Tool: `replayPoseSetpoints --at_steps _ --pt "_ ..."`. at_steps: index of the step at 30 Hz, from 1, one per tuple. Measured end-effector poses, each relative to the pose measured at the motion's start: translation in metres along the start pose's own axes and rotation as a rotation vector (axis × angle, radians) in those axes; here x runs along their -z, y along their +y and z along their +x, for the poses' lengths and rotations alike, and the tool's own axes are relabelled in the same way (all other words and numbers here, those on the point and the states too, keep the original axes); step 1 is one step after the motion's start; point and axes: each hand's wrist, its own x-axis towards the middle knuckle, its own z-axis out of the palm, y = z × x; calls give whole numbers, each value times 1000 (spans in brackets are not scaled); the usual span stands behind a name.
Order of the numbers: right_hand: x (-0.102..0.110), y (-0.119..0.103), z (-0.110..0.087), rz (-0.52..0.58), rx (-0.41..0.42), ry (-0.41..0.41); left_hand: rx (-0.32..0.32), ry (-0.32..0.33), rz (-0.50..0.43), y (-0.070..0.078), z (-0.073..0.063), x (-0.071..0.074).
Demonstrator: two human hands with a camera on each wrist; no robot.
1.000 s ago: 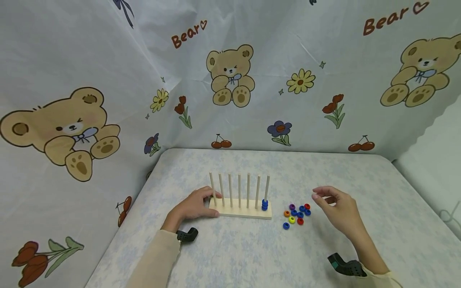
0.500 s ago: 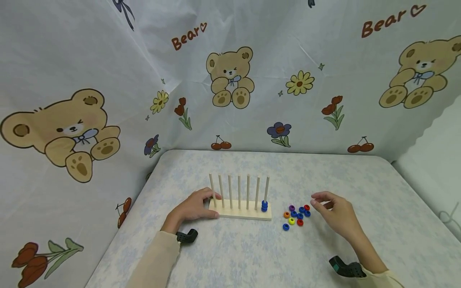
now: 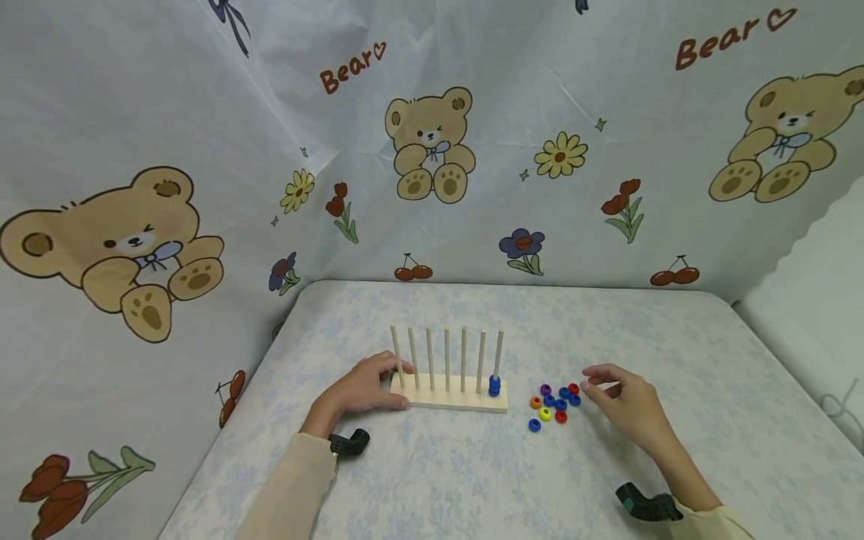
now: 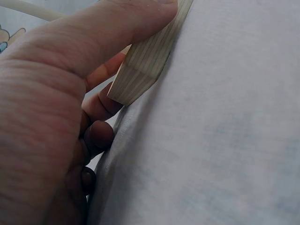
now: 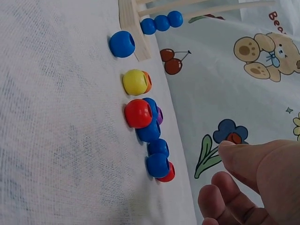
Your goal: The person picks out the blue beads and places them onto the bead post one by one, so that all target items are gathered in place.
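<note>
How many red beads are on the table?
2. One red bead lies just right of the yellow bead; the other red bead is at the group's far-right corner, close to the right hand. Any behind it would be hidden.

Head looks down; wrists, close, share the rack (image 3: 439, 399).
</note>
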Motion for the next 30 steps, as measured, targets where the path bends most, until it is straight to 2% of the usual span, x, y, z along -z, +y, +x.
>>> replayPoseSetpoints --at_steps 6,15,30 --pt "-2 4 1 -4 5 -10 1 0 -3 1 0 1" --pt "-10 5 3 -16 -59 -48 7 5 -35 5 0 3" --pt "-18 10 -1 -24 -83 -78 -4 -2 -12 4 -1 2"
